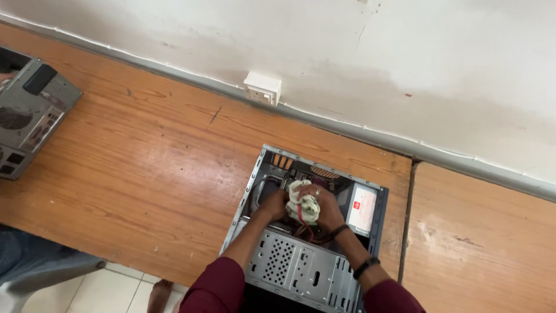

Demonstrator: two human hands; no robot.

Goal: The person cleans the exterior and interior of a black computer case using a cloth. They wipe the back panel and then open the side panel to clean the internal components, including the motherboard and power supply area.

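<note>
Open grey metal desktop computer case (301, 266) lies on its side on the brown wood-grain table (145, 162), side panel off, at about 6 o'clock in the view.

Both hands are inside the case, meeting at its middle. Left hand (275, 204) curled closed around the 9 o'clock edge of a crumpled white cloth with greenish marks (303, 206). Right hand (325, 207) cupped over the cloth's 3 o'clock side, fingers bent around it, a ring on 1 finger. The cloth sits bunched between the 2 hands, over the board area; what it touches underneath is hidden.

Red wires (307, 229) run from beneath the cloth toward 6 o'clock. Silver box-shaped power supply with a white label (364, 210) sits at 3 o'clock of the hands, just beside the right hand. Perforated grey drive cage (289, 261) lies at 6 o'clock, between the forearms.

Right forearm carries 2 dark bands (366, 266); both arms have maroon sleeves (217, 287).

White wall socket (262, 88) at 11 o'clock of the case, on the wall edge. A second grey computer case (29, 110) lies at 9 o'clock, well apart, at the table's far end.
</note>
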